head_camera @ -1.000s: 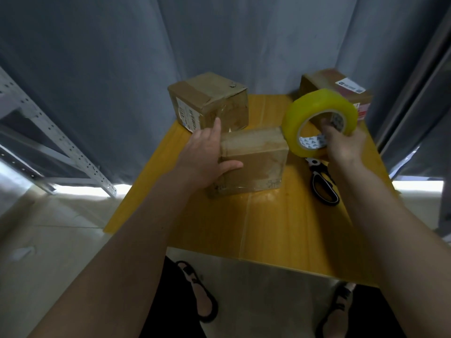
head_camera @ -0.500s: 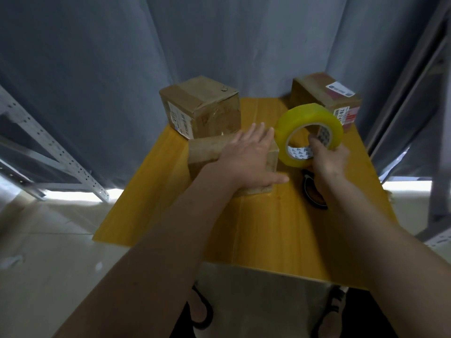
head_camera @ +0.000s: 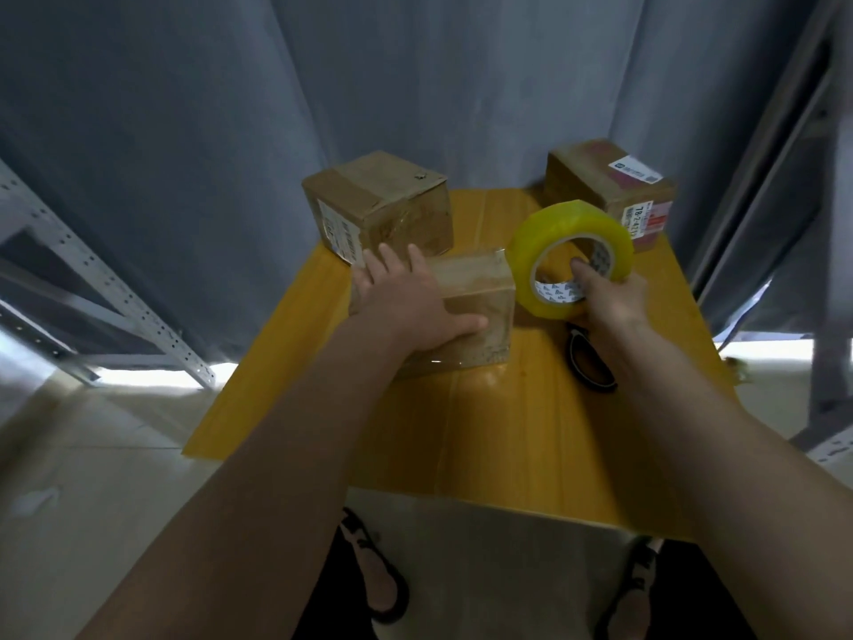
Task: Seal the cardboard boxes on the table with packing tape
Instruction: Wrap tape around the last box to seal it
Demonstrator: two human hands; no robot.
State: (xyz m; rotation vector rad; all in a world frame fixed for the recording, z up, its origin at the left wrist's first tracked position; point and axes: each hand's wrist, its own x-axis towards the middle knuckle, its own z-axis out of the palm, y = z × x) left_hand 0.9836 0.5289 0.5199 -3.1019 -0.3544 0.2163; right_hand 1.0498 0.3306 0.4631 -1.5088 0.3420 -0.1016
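A flat cardboard box [head_camera: 480, 297] lies in the middle of the yellow table [head_camera: 507, 431]. My left hand [head_camera: 406, 302] rests flat on its top, fingers straight and thumb spread to the right. Just right of the box, my right hand [head_camera: 609, 302] grips a big yellow roll of packing tape [head_camera: 570, 256], held upright with a finger through its core. A second cardboard box [head_camera: 383, 200] stands at the back left of the table. A third box [head_camera: 609, 187] with white and red labels stands at the back right.
Black-handled scissors [head_camera: 591, 362] lie on the table under my right wrist. Grey curtains hang behind the table. A perforated metal rack [head_camera: 106, 288] leans at the left, and a metal frame [head_camera: 831, 316] stands at the right. My feet in sandals show below the table's front edge.
My left hand slid back to the left part of the middle box's top. The tape roll in my right hand stayed beside the box's right edge. The camera view shifted slightly.
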